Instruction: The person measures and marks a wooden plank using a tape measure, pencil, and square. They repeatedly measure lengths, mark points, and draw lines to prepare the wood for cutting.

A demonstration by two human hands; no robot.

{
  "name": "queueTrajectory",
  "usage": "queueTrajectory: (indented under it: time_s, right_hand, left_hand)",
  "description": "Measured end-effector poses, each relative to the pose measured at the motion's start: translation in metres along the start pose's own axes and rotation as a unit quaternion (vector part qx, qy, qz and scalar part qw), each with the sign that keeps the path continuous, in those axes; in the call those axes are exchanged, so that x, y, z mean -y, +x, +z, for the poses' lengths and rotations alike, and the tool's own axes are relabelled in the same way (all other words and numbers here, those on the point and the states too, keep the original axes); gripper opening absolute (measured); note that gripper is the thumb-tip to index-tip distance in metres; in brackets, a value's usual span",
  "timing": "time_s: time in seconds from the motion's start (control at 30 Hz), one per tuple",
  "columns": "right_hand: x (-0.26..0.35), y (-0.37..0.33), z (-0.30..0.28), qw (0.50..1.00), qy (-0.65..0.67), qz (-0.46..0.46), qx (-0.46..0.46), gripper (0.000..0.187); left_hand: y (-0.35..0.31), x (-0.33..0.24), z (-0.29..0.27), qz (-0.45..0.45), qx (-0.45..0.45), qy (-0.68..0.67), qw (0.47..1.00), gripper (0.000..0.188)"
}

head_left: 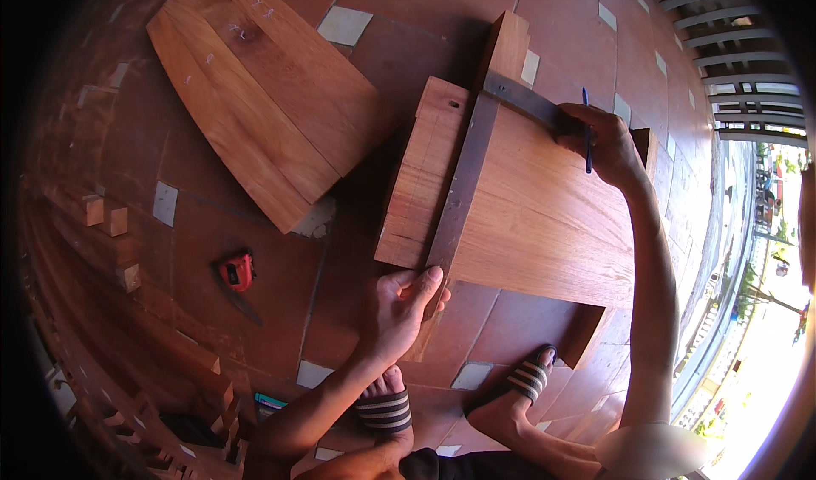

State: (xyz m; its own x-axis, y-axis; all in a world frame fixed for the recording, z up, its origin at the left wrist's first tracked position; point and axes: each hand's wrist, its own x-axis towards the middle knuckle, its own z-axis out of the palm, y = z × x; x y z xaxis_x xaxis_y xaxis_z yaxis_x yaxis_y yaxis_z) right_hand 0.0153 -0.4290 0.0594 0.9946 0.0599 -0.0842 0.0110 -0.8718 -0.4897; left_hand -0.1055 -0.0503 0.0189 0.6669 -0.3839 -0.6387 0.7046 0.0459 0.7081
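Head view, metal square (460,187) laid across wooden board (544,204) near its left end, long leg pinched by left hand (403,308) at the board's near edge, blue pen (588,155) held in right hand (606,138) at short leg's end, red tape measure (237,272) on tiled floor (501,320)

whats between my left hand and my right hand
In the head view, the wooden board lies between your left hand and right hand, with a dark L-shaped square across it.

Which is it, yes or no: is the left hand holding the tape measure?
No, the tape measure lies on the floor; the left hand grips a framing square.
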Motion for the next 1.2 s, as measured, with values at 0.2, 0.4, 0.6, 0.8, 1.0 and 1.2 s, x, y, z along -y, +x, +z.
queueTrajectory:
  time_s: [0.2,0.4,0.6,0.8,1.0,1.2]
  right_hand:
    - [0.007,-0.001,-0.001,1.000,-0.027,0.004,-0.007,0.050]
    - [0.009,0.000,-0.003,0.999,-0.020,0.031,0.010,0.050]
    - [0.009,-0.001,-0.002,0.999,-0.023,0.027,0.005,0.051]
    - [0.011,0.002,-0.004,0.999,-0.020,0.044,0.023,0.051]
    - [0.005,0.006,-0.008,0.994,0.054,-0.087,-0.036,0.045]
    - [0.099,0.007,-0.018,0.977,0.200,-0.056,0.041,0.049]
  left_hand:
    - [-0.002,0.001,0.003,0.012,-0.015,-0.010,1.000,0.034]
    - [-0.001,0.004,0.004,0.014,-0.025,-0.015,0.999,0.037]
    - [-0.001,0.002,0.003,0.011,-0.020,-0.011,1.000,0.035]
    - [0.000,0.006,0.004,0.011,-0.025,-0.016,0.999,0.033]
    - [0.000,0.005,0.005,0.015,-0.022,-0.005,1.000,0.033]
    - [0.002,0.011,0.003,0.018,-0.014,-0.033,0.999,0.032]
